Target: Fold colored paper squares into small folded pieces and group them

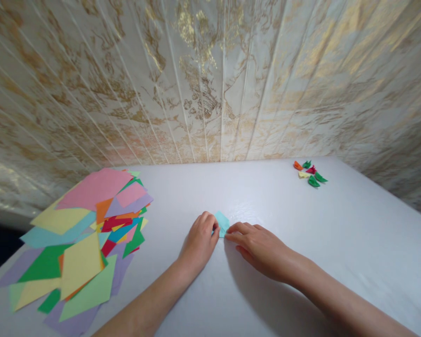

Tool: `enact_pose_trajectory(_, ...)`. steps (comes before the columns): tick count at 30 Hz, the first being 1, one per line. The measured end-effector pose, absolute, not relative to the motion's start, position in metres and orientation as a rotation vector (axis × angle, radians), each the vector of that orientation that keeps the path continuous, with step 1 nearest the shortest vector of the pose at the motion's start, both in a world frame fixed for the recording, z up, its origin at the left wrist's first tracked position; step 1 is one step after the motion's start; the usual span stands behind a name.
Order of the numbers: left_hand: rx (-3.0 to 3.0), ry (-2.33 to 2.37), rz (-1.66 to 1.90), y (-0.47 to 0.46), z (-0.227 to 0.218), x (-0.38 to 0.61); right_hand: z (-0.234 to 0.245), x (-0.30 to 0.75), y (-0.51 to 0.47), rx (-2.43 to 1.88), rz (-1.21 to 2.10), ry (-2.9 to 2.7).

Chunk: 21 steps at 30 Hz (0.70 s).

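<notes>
A small light-blue piece of folded paper (222,221) lies on the white table between my two hands. My left hand (201,236) is closed, its curled fingers and thumb at the paper's left edge. From the other side my right hand (254,243) reaches in with bent fingers, its fingertips touching the lower right edge of the paper. The parts of the paper under the fingertips are hidden.
Loose sheets and scraps of coloured paper (80,262) overlap in a pile on the left of the white table (182,187). Several small folded paper figures (313,181) sit at the back right. A patterned curtain (203,84) hangs behind the far edge.
</notes>
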<state>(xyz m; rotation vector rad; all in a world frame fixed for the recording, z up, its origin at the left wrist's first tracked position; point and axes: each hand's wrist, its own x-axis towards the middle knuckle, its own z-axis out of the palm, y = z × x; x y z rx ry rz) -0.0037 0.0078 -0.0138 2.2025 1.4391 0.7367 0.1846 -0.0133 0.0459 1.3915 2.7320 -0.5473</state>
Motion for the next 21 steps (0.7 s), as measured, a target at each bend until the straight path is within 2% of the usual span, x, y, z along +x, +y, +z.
enact_pose_trajectory(6, 2.281, 1.349, 0.664, -0.003, -0.005, -0.011, 0.025, 0.176, -0.018, 1.427, -0.3, 2.764)
enact_pose_trajectory(10, 2.405, 1.392, 0.447, -0.014, 0.003, -0.008, 0.016, 0.171, -0.02, 1.466, -0.144, 2.783)
enact_pose_trajectory(15, 2.647, 1.445, 0.171, -0.029, 0.006, -0.009, 0.016, 0.173, -0.021, 1.41, -0.178, 2.818)
enact_pose_trajectory(21, 2.753, 1.538, 0.054, -0.042, 0.001, -0.016, 0.019, 0.175, -0.025, 1.373, -0.228, 2.844)
